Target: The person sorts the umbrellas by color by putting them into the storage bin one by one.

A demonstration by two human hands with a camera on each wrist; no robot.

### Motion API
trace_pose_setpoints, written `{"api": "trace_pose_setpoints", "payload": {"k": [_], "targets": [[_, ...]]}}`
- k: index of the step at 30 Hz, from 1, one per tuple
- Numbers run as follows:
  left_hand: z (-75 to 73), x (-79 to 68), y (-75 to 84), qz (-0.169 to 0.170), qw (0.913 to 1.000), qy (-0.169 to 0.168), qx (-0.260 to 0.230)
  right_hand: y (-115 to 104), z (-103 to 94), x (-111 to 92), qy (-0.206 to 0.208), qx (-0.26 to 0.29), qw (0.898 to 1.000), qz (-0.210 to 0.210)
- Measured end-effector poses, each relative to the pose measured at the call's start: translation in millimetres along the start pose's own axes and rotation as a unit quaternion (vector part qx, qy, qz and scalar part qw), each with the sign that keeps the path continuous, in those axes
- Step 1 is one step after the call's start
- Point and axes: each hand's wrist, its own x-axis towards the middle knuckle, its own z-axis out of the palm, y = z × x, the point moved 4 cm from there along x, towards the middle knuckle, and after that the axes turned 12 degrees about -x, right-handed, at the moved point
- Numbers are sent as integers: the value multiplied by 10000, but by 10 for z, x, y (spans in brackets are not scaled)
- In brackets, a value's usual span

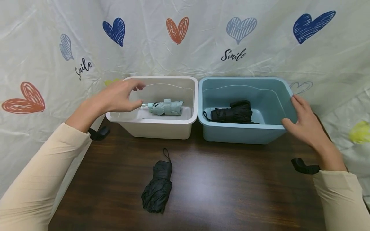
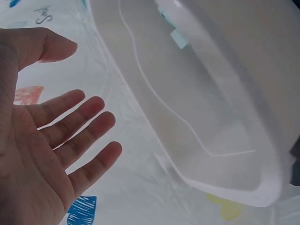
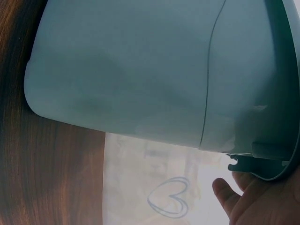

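Observation:
My left hand point(image 1: 122, 96) is over the left end of a white plastic bin point(image 1: 156, 130), thumb and fingers spread apart with nothing between them. In the left wrist view its palm and straight fingers show beside the bin's rim. Inside that bin lies a folded light-blue umbrella point(image 1: 166, 107). My right hand point(image 1: 306, 123) grips the right end of a blue plastic bin point(image 1: 237, 134), thumb over the rim and fingers along its outer side. A folded black umbrella point(image 1: 232, 113) rests on the blue bin's floor.
Another folded black umbrella point(image 1: 158, 187), its wrist loop pointing toward the bins, lies on the dark wooden table point(image 1: 231, 192). The bins stand side by side against a white sheet point(image 1: 202, 38) printed with hearts, which also covers the left and right sides.

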Motion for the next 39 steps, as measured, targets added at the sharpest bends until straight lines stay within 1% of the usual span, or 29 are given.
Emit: {"api": "trace_pose_setpoints", "payload": {"k": [7,11,16,19,25,29,33,36,39], "targets": [[111,-115,-85,25,9998,148,-121,-20,-8,-1,25,-4,10000,27],[128,-150,-121,85,9995,276,-133,-9,2,-7,22,-18,10000,38],[125,-206,-127,130,9989,420,-142,5,8,-7,18,-9,10000,2],[111,-261,-120,142,9981,579,-142,8,11,-9,23,18,10000,-18],[59,-405,-81,164,9936,1096,-197,2,1,-21,5,18,10000,36],[90,-521,-63,291,9906,1320,-194,-19,-11,-18,53,-19,10000,22],[157,-621,-66,319,9890,1428,-192,-28,-14,-5,91,-33,10000,-11],[201,-650,-73,332,9886,1457,-174,-18,-6,-8,96,-19,10000,-11],[229,-669,-77,389,9869,1555,-160,-10,6,-15,91,-7,10000,-9]]}}
